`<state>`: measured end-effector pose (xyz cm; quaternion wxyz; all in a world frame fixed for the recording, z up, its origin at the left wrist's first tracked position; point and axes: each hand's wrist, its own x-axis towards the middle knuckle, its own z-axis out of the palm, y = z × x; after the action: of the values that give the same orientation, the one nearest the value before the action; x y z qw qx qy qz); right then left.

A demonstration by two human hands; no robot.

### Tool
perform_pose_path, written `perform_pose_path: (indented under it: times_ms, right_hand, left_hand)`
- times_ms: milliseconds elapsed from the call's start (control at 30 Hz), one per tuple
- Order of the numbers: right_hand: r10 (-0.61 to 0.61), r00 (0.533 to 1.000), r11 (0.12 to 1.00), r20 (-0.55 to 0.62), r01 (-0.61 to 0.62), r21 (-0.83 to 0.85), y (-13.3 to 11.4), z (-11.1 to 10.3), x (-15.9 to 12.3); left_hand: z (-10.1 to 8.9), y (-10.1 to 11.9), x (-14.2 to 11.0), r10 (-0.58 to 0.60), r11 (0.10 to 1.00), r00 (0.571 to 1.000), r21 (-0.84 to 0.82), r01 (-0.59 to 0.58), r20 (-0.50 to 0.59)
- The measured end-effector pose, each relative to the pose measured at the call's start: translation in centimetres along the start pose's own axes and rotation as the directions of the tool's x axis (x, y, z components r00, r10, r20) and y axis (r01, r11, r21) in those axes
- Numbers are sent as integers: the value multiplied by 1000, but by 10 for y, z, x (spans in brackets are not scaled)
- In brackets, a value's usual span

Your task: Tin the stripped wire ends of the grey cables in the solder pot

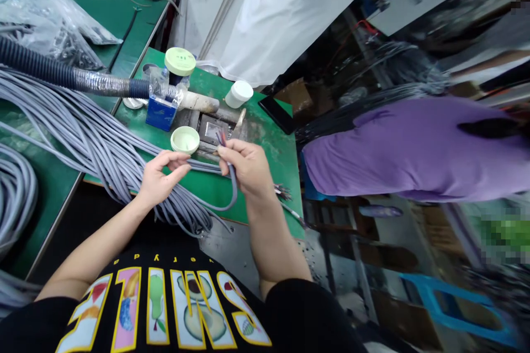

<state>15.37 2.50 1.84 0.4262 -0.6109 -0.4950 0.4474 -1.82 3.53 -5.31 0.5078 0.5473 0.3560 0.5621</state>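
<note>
My right hand pinches a grey cable near its end, where thin coloured wires stick out past the fingertips. Just beyond those wires lies a small square metal pot with a shiny surface, set in a grimy holder. My left hand hovers over the grey cable bundle, fingers apart and holding nothing. Close to its fingertips stands a small round pale-green dish. More stripped cable ends lie to the right of my right wrist.
A ribbed hose ends in a nozzle above the pot, beside a blue box. A lidded jar, a white tub and a black phone sit on the green table. A person in purple is at the right.
</note>
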Motion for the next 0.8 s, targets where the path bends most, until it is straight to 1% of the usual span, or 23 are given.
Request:
perform_pose_path:
  times_ms: [67, 100, 167, 233, 300, 367, 433, 467, 500, 533, 567, 600, 633, 667, 700, 733, 800]
  right_hand:
    - [-18, 999, 999, 39, 16, 40, -4, 12, -12]
    - [-26, 998, 998, 55, 23, 59, -5, 17, -16]
    - [-49, 995, 995, 83, 42, 94, -7, 24, -21]
    - [-69, 993, 990, 93, 57, 128, -8, 28, -24]
    - [-81, 993, 985, 85, 66, 159, -6, 29, -27]
    - [-87, 993, 981, 85, 70, 181, -3, 27, -31]
    - [-88, 991, 978, 105, 66, 197, 4, 25, -38]
    - [-85, 991, 976, 108, 61, 209, 9, 24, -42]
    - [-79, 992, 973, 103, 54, 225, 14, 24, -47]
    - [-72, 993, 968, 88, 48, 248, 19, 25, -51]
    - [-66, 996, 960, 68, 45, 276, 24, 26, -55]
    - [-62, 997, 951, 47, 45, 304, 28, 27, -58]
    - [-59, 998, 944, 30, 46, 327, 31, 29, -61]
    - [-57, 998, 938, 17, 48, 343, 33, 30, -63]
    - [-56, 998, 935, 8, 50, 352, 34, 32, -65]
    - [-56, 998, 933, -5, 54, 356, 35, 34, -66]
    - [-58, 998, 930, -31, 65, 361, 35, 38, -69]
  left_hand:
    - [11, 1, -3, -104, 975, 991, -187, 119, 86]
    - [17, 1, -5, -135, 950, 986, -272, 157, 97]
    - [29, 0, -9, -169, 904, 984, -388, 177, 56]
    - [36, 0, -11, -163, 897, 986, -421, 138, -24]
    - [38, 1, -10, -103, 922, 989, -384, 55, -105]
    - [36, 4, -6, -7, 953, 986, -301, -45, -168]
    - [30, 8, -2, 104, 976, 968, -163, -144, -228]
    - [26, 11, 1, 173, 979, 955, -69, -194, -241]
    - [23, 13, 2, 253, 967, 942, 33, -252, -220]
    - [20, 15, 4, 336, 940, 927, 123, -319, -165]
    - [19, 16, 4, 407, 903, 910, 186, -387, -82]
    - [18, 17, 4, 456, 868, 890, 215, -447, 8]
    - [19, 18, 4, 480, 848, 874, 214, -485, 79]
    - [21, 17, 2, 479, 849, 871, 193, -491, 108]
    - [23, 16, 0, 452, 873, 888, 163, -461, 91]
    - [26, 15, -2, 395, 910, 918, 118, -397, 42]
    - [31, 11, -8, 206, 978, 977, -35, -208, -52]
